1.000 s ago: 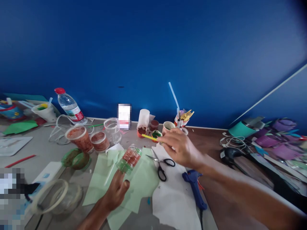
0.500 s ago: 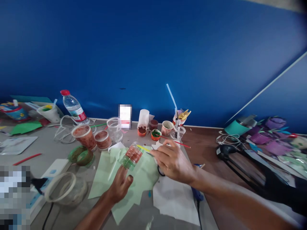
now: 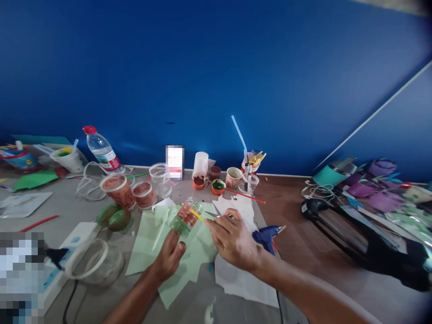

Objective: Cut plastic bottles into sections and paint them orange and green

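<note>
My left hand (image 3: 170, 257) is closed round the lower end of a clear plastic cup (image 3: 186, 218), which is tilted and painted in red and green bands. My right hand (image 3: 232, 236) pinches a thin yellow stick (image 3: 198, 215); its far tip overlaps the painted cup, and whether it touches cannot be told. Beside the right fingers, a grey blade of what looks like scissors (image 3: 212, 213) shows, partly hidden by the hand. Light green paper (image 3: 182, 281) lies under both hands. A small orange-rimmed cup of green paint (image 3: 218, 186) stands behind, a red stick (image 3: 248, 196) leaning in it.
Red-stained tubs (image 3: 119, 191) and green-stained lids (image 3: 114, 218) stand left, near a water bottle (image 3: 105, 153) and a power strip (image 3: 64, 258). A blue glue gun (image 3: 267, 237) lies right of white paper (image 3: 245, 281). Further right is a black frame-like object (image 3: 367, 249).
My right hand has moved left and slightly down, bringing the yellow stick over the painted cup. The glue gun, mostly hidden before, now shows. My left hand keeps its hold.
</note>
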